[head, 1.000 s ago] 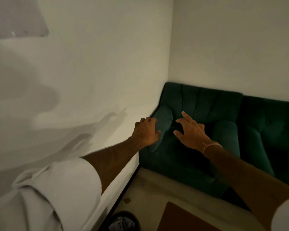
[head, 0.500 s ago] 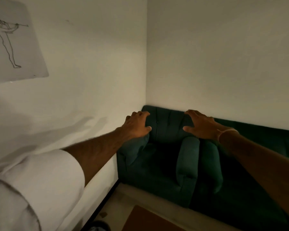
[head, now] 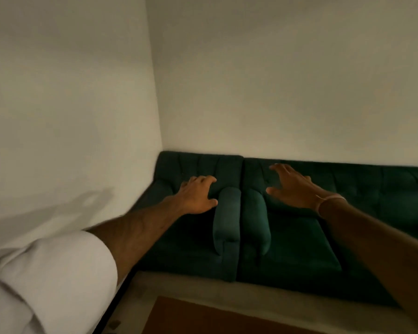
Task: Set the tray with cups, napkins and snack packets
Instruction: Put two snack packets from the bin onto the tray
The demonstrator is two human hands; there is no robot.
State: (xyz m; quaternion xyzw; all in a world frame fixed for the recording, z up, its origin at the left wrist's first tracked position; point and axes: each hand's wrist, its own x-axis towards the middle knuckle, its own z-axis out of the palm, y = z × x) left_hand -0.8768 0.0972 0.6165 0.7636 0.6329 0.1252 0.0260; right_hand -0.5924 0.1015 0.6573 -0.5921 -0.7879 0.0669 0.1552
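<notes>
No tray, cups, napkins or snack packets were in view anywhere. So the key relation, which way the task's things lay from the hands, couldn't be read from this view. My guess: they sat somewhere out of frame, behind or to the side of the person, since ahead there was only a wall corner and seating.

What the hands were actually near: two dark green upholstered armchairs [head: 287, 244] pushed side by side against the off-white plaster wall [head: 275, 80], their padded green armrests [head: 229, 213] touching in the middle and running with long axes pointing from the wall toward the person.

Left hand [head: 198, 196]: palm down, fingers loosely curled, thumb out, holding nothing, over the left chair's seat just left of the armrest pair. Can't tell if it touched the fabric.

Right hand [head: 292, 186]: palm down, fingers spread, empty, over the right chair near its backrest, just right of the armrests. Thin pale wristband [head: 329, 200] on that wrist. White short sleeve [head: 58, 273] on the left arm.

Both hands were about equally far forward, so neither was clearly nearer to anything task-related.

Bottom edge: brown rectangular mat or tabletop corner [head: 203, 319] on the pale floor, nothing on the visible part.

Judgement: task not visibly started; next move likely called for turning away from the corner to locate the tray.
</notes>
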